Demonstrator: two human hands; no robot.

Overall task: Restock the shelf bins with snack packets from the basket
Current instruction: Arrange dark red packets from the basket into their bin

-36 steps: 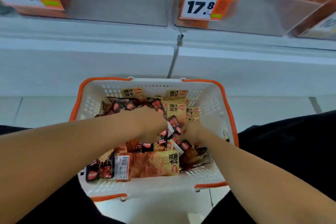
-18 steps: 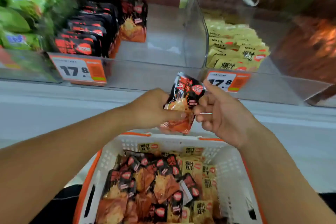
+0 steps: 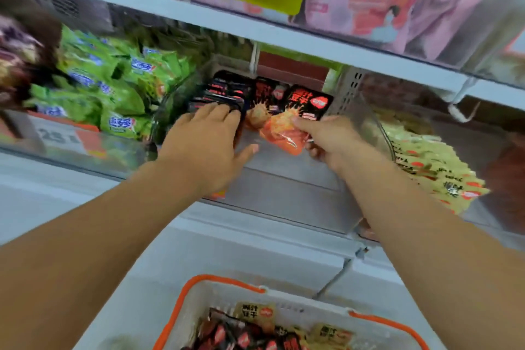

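We see shop aisle, snack section. Tiered white metal shelves [image 3: 284,37] carry clear plastic bins [image 3: 284,179], each packed with many identical packets: green packets [image 3: 113,88] at left, black-and-red packets [image 3: 227,91] in middle bin, yellow packets [image 3: 431,167] at right, pink packs [image 3: 383,3] on shelf above. Orange-and-white price tags [image 3: 71,138] clipped to bin fronts, digits blurred. Below shelves we see white shopping basket [image 3: 284,310] with orange rim, holding more of same packets.
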